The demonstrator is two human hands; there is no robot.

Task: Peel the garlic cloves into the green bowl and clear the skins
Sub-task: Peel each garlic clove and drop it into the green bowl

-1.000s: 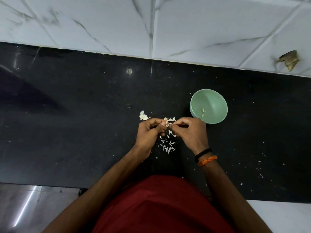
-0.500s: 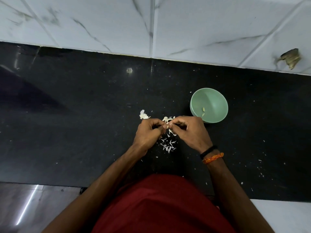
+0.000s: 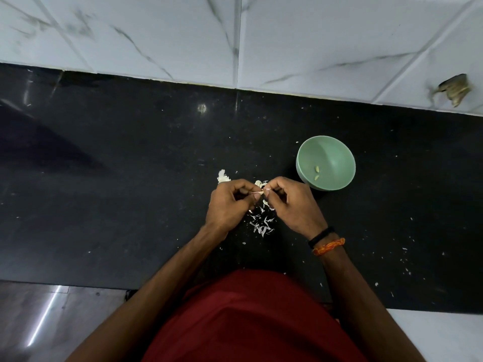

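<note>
My left hand [image 3: 228,205] and my right hand [image 3: 292,206] meet over the black counter and pinch a small garlic clove [image 3: 259,192] between their fingertips; a thin strip of skin stretches between them. Loose white skins [image 3: 262,223] lie in a small heap right under the hands. A piece of the garlic bulb [image 3: 222,176] sits just beyond my left hand. The green bowl [image 3: 337,150] stands to the right of my right hand, with two peeled cloves [image 3: 316,173] inside it.
The black counter [image 3: 130,192] runs left to right, backed by a white marble-tiled wall [image 3: 287,35]. Small skin flecks [image 3: 405,262] are scattered at the right front. A brown broken patch [image 3: 454,88] marks the wall at far right.
My hands have stayed over the skin heap, working the same clove; the right hand's fingers have pulled slightly away, drawing out a strip of skin.
</note>
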